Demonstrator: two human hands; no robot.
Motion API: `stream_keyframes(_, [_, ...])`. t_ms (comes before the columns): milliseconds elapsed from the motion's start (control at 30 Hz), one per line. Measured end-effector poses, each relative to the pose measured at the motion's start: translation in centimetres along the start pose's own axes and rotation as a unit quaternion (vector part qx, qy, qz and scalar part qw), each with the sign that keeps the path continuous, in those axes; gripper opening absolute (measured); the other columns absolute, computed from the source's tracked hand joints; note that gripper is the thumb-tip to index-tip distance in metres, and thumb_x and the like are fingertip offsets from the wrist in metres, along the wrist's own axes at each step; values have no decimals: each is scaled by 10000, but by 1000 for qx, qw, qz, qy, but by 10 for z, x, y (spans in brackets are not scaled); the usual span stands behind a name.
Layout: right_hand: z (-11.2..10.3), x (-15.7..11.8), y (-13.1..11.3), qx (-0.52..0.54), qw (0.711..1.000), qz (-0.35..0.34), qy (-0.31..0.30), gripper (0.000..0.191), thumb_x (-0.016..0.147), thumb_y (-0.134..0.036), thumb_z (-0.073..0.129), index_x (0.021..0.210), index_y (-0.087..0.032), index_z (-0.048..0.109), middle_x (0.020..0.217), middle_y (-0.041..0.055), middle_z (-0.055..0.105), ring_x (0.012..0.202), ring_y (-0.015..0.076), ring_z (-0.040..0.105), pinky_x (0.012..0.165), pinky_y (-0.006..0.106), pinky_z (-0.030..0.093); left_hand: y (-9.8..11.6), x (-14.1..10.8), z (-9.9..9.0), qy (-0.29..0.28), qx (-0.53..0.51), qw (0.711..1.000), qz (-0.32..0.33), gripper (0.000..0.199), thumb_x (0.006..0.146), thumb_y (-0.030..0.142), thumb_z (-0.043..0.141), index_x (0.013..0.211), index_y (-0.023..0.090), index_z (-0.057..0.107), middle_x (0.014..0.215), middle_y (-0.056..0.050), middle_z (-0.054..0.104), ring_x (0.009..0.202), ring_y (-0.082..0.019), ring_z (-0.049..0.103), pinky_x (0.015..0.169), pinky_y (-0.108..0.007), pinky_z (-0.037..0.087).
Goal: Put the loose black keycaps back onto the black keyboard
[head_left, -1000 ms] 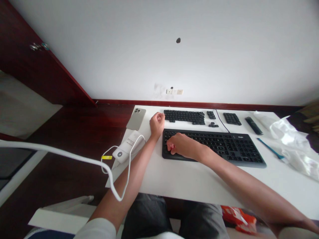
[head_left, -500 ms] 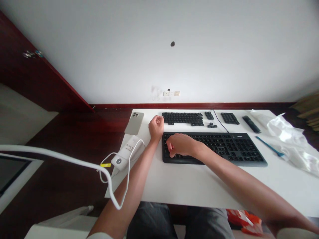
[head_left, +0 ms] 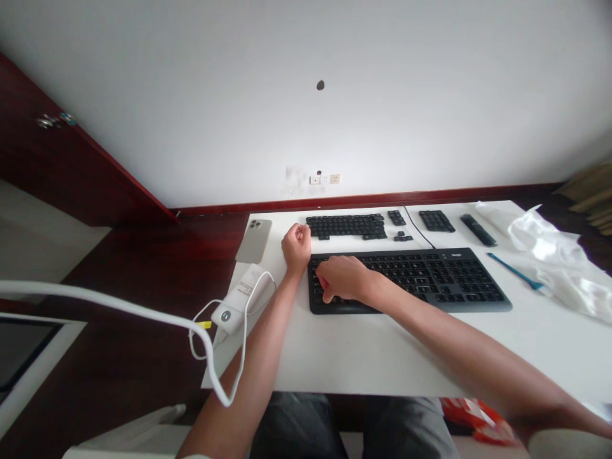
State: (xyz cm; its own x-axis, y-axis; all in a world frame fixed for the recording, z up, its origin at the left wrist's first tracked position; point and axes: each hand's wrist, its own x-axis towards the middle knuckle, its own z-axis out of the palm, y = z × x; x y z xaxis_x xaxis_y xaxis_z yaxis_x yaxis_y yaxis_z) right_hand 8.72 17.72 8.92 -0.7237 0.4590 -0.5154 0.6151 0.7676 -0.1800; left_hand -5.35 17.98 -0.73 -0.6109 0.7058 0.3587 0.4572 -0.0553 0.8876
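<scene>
My right hand (head_left: 340, 278) rests on the flat black keyboard (head_left: 454, 280), fingers bunched on its left-end keys; I cannot tell if they grip one. My left hand (head_left: 296, 247), curled shut, sits on the white desk (head_left: 363, 357) just beside the keyboard's upper left corner.

A flat black full-size keyboard (head_left: 430, 274) — loose black keycaps (head_left: 347, 225) in tidy rows just beyond it

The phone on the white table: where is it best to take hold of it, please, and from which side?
Pinch the phone by its two long edges, coming from above on the near side, probably with the left hand, which is closest. It lies flat with its back up, a thin slab, so the long edges give the surest hold and leave the camera bump free.
</scene>
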Motion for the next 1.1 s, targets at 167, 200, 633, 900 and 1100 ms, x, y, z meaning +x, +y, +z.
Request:
stream_keyframes(167, [-3, 0, -1, 5, 1000, -3, -13, 264, 748, -339, 877, 958, -199, 797, 963, 98, 783, 961, 312, 743, 753, 322, 510, 0, 0, 0, 1, 4, 1000, 12, 372, 983, 347, 532, 654, 217, 416, 559, 45, 382, 540, -120, 351, 567, -264, 247])
stream_keyframes(200, [-3, 1, -2, 1, 1000, -2, -12, 270, 750, -332, 878, 966, -192, 796, 978, 108, 782, 972, 316, 742, 760, 326, 514, 0, 0, 0, 1, 5, 1000, 13, 372, 983, 344, 533, 654, 217, 414, 560, 45, 380, 543, -121, 351, 569, -264, 249])
stream_keyframes(633, [-18, -23, 12, 63, 994, -46, 71, 147, 796, -320, 830, 872, -220, 754, 882, 35, 757, 870, 226, 699, 676, 277, 416, 2, 1, -1, 2, -10, 1000, 7, 372, 975, 345, 527, 651, 217, 397, 569, 50, 343, 551, -120, 307, 570, -274, 234])
stream_keyframes(900, [1, -14, 1, 1, 997, -60, 47, 189, 794, -280, 835, 950, -189, 781, 939, 99, 773, 927, 300, 739, 703, 301, 461, 2, 1, -1, 0, -13, 1000, 7, 372, 981, 350, 522, 654, 215, 407, 575, 47, 355, 556, -118, 317, 571, -272, 241])
stream_keyframes(1100, [0, -16, 0, -20, 997, -29, 65, 235, 820, -292, 822, 1006, -152, 784, 978, 150, 781, 924, 329, 755, 701, 322, 505, 1, 2, -1, -3, -9, 1000, 7, 372, 978, 350, 526, 653, 214, 409, 572, 48, 369, 550, -114, 316, 567, -270, 239])
